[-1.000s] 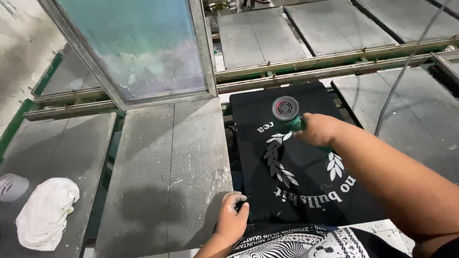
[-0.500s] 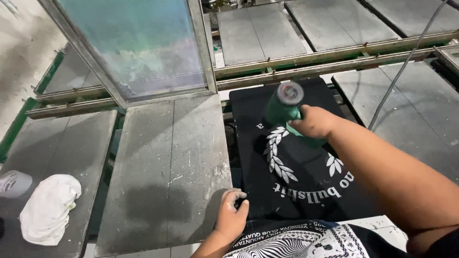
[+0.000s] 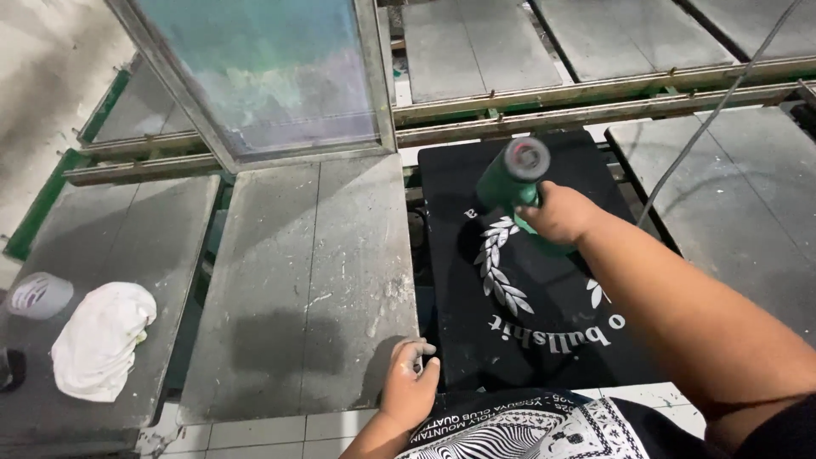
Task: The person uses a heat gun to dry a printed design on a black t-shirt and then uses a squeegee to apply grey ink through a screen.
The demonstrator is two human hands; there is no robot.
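A black shirt [image 3: 544, 340] with a white leaf wreath and lettering lies flat on a printing board. My right hand [image 3: 561, 214] grips a green heat gun [image 3: 510, 180], held above the shirt with its round nozzle tilted up towards me. Its grey cord [image 3: 714, 110] runs off to the upper right. My left hand [image 3: 410, 387] rests on the near right corner of the grey board [image 3: 306, 280] beside the shirt, fingers curled on its edge.
A framed printing screen [image 3: 263, 76] with blue-green mesh stands tilted up at the back left. A white rag [image 3: 100, 338] and a small white tub [image 3: 38, 295] lie on the left board. More grey boards [image 3: 748, 187] sit along metal rails.
My right hand has lifted the heat gun and turned its nozzle from facing down at the shirt to facing up. My left hand stays on the board corner.
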